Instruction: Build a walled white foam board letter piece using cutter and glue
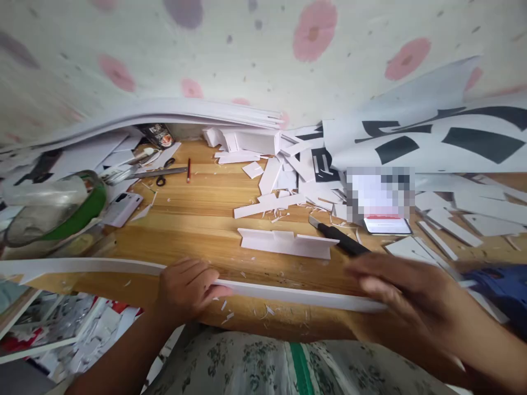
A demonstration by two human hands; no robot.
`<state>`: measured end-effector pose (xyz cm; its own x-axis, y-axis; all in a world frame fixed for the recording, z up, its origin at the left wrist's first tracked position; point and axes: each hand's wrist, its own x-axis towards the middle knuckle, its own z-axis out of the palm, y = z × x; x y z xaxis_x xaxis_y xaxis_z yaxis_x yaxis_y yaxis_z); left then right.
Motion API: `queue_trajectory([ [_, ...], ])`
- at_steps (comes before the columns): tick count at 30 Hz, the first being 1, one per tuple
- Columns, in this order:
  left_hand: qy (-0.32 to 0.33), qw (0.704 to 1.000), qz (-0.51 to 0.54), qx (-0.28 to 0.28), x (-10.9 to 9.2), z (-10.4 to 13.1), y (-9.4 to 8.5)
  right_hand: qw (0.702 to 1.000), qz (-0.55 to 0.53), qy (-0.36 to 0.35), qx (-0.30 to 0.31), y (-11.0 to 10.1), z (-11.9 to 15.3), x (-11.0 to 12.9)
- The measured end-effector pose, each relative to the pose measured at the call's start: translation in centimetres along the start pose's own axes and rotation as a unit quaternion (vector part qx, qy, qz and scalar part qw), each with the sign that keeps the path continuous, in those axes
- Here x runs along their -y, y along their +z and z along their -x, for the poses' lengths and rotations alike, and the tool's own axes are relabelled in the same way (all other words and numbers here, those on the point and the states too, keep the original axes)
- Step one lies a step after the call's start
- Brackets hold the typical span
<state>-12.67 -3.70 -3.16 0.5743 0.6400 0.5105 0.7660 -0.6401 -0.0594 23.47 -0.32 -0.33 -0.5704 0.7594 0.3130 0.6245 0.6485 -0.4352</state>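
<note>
My left hand (187, 288) is closed around a long narrow white strip (288, 292), which runs along the front of the wooden table. The thumb and fingers pinch it from either side. Motion blurs my right hand (405, 291); its fingers are curled above the strip's right end, and whether they grip anything is unclear. A black-handled cutter knife (343, 238) lies just beyond those fingers, blade pointing to the far left. Between the hands and farther back is a notched, folded white piece (284, 244), its right tip overlapping the knife handle.
White offcuts (272, 206) litter the wooden table (197, 214). A phone (387, 225) with a lit screen stands at right, near patterned sheets (444, 145). At left are scissors (161, 174), a red pencil (189, 170) and a green-rimmed container (78, 214). Scraps fill an open drawer (94, 334) below.
</note>
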Motion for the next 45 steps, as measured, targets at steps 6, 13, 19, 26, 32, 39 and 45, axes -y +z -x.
queue_trajectory([
  [6, 0.045, 0.995, -0.039, -0.082, 0.2, 0.0, -1.1, 0.991, 0.131, 0.014, -0.005, 1.2, -3.6, -1.4],
  [13, 0.048, 0.997, -0.024, -0.058, 0.6, 1.5, -1.7, 0.998, 0.052, 0.019, 0.029, 0.4, -2.1, -1.2],
  [19, 0.051, 0.997, -0.026, -0.059, 0.2, 0.4, -1.5, 0.998, 0.027, 0.057, 0.012, -0.8, 0.7, -1.2],
  [26, 0.063, 0.995, -0.031, -0.073, -0.6, -0.8, -1.1, 0.997, 0.063, 0.031, -0.029, -1.0, 2.4, -2.4],
  [32, 0.068, 0.993, -0.044, -0.08, -0.6, -1.1, -0.7, 0.995, 0.083, 0.036, -0.038, -0.4, 2.3, -3.1],
  [39, 0.106, 0.988, -0.064, -0.089, -0.1, -2.5, -0.7, 0.995, 0.066, 0.057, -0.053, -1.0, 2.7, -2.9],
  [45, 0.095, 0.985, -0.1, -0.1, 0.9, -2.5, -0.1, 0.997, -0.065, 0.014, -0.026, -3.0, 4.3, -2.3],
])
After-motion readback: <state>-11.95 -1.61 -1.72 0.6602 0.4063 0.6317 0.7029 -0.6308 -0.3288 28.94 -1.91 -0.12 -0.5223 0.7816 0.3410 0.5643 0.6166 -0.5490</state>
